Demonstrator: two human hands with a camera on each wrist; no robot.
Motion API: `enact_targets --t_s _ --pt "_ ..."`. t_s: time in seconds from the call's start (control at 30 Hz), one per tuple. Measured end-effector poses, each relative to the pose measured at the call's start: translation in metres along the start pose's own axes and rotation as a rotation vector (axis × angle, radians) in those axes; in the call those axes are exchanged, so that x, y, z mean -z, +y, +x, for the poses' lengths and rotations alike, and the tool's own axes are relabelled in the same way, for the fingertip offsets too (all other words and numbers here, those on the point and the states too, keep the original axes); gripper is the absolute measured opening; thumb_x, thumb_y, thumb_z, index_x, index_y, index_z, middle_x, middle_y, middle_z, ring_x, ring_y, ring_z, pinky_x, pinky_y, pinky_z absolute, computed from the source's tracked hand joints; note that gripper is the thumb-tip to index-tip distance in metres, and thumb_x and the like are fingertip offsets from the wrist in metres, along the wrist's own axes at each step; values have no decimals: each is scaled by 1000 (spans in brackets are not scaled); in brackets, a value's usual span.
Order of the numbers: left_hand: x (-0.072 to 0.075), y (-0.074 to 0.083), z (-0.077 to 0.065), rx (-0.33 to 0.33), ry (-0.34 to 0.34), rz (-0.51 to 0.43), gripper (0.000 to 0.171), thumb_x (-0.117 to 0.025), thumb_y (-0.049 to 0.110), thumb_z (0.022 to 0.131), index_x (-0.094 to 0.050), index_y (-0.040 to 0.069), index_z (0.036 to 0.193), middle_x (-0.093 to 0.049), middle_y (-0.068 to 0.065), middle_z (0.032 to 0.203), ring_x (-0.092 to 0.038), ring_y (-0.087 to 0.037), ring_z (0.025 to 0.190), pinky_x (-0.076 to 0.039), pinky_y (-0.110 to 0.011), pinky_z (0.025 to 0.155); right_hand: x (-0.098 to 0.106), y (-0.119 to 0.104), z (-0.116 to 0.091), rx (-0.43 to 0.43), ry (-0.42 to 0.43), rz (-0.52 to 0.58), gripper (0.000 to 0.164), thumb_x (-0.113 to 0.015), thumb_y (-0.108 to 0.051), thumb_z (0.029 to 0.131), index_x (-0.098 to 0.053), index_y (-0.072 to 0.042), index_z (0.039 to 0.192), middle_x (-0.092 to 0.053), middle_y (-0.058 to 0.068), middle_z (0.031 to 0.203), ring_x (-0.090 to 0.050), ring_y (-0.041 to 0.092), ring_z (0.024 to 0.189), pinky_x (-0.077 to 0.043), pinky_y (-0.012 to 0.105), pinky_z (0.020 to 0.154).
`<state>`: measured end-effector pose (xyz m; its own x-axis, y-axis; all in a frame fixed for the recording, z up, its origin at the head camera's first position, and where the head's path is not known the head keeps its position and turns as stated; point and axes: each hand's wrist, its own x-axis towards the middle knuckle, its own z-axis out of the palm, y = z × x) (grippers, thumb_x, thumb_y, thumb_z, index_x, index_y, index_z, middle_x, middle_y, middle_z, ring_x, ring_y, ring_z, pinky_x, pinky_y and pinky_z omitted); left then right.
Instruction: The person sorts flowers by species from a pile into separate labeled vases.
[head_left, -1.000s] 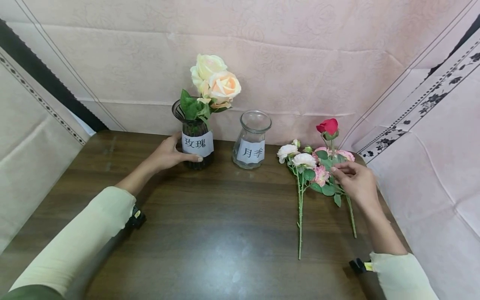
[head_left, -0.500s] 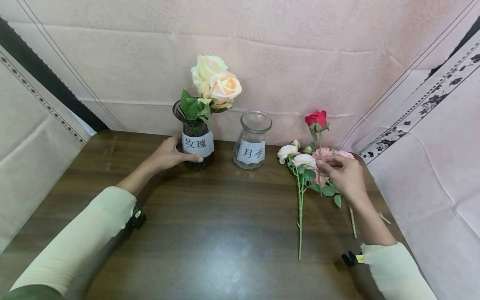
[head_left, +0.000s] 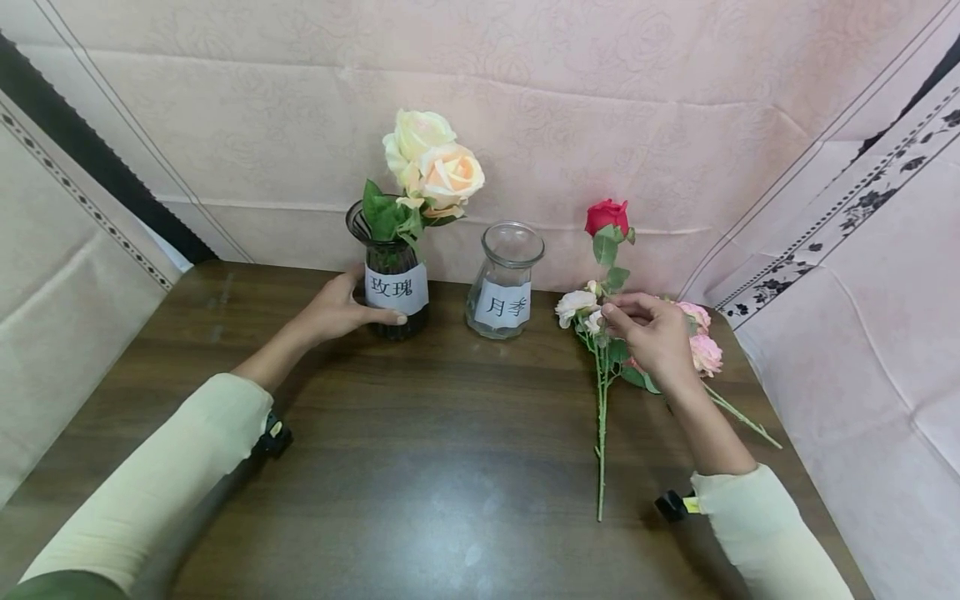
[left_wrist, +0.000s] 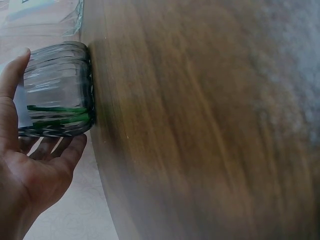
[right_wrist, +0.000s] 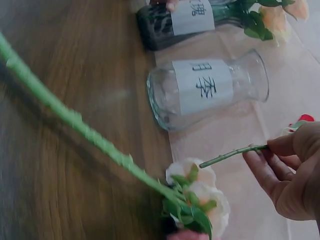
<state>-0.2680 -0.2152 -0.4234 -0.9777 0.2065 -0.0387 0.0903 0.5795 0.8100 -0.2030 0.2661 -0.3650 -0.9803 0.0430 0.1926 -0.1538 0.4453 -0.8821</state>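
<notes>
My left hand [head_left: 352, 310] grips the dark glass vase [head_left: 387, 327] low on its body, thumb across the front by its white label. Pale cream and peach roses [head_left: 448, 175] with green leaves stand in that vase. In my right hand [head_left: 654, 337] a red rose [head_left: 606, 218] is pinched by its stem, bloom upward. The right wrist view shows the cut end of its green stem [right_wrist: 232, 154] sticking out past the fingertips. Below and beside this hand lie white flowers [head_left: 576, 305] on a long stem and pink flowers [head_left: 707, 354], partly hidden by the hand.
A clear glass vase [head_left: 501, 287] with a white label stands between the dark vase and the loose flowers. All stand or lie on a brown wooden table [head_left: 420, 467]. A pale pink cloth [head_left: 300, 125] hangs right behind the vases.
My right hand has moved left with the red rose, which now stands higher and nearer the clear vase. The pink flowers' stem has swung to the right. The left hand stays on the dark vase.
</notes>
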Motion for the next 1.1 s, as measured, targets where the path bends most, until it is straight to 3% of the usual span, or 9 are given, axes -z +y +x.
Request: enact_targets --t_s 0.13,0.2,0.37,0.53,0.8,0.97,1.1 --pt "0 1 1 2 -4 3 120 -97 65 82 -40 10 172 -60 -13 163 -54 -38 155 -48 -63 124 -14 -4 1 -25 35 181 32 -77 -6 107 -73 17 129 -82 -13 90 -81 1 78 -68 24 79" --pt "0 1 1 -1 -4 1 120 -97 65 82 -40 10 172 -60 -14 163 -53 -38 155 -48 -63 124 -22 -5 2 -33 52 266 32 -76 -3 107 -70 19 130 -80 -18 87 -81 2 79 -68 25 80" --pt "0 0 0 -7 0 -8 121 -98 65 82 -39 10 172 -60 -13 163 -52 -37 156 -45 -64 127 -41 -9 2 -23 88 436 27 -75 2 106 -71 17 127 -82 -13 87 -82 4 83 -69 27 82" --pt "0 -1 0 -15 2 -12 120 -98 64 82 -39 11 172 -60 -13 164 -51 -37 157 -43 -64 129 -59 -15 2 9 99 554 15 -75 8 104 -77 2 118 -84 -7 90 -83 9 83 -70 29 80" --pt "0 0 0 -16 0 -7 119 -98 64 83 -40 11 172 -60 -13 163 -53 -38 156 -46 -64 126 -80 -27 1 13 107 670 21 -74 7 105 -69 14 123 -84 -3 87 -84 13 83 -70 29 80" --pt "0 0 0 -18 3 -7 117 -98 62 84 -40 11 172 -61 -13 162 -54 -38 155 -48 -63 125 -92 -34 1 0 128 738 9 -73 7 105 -71 5 114 -83 -2 89 -84 14 84 -70 32 83" --pt "0 1 0 -13 0 -10 115 -98 60 85 -40 11 172 -61 -14 162 -54 -39 155 -48 -63 125 -100 -42 2 0 141 811 12 -71 9 106 -72 -2 108 -83 0 91 -85 17 86 -70 32 84"
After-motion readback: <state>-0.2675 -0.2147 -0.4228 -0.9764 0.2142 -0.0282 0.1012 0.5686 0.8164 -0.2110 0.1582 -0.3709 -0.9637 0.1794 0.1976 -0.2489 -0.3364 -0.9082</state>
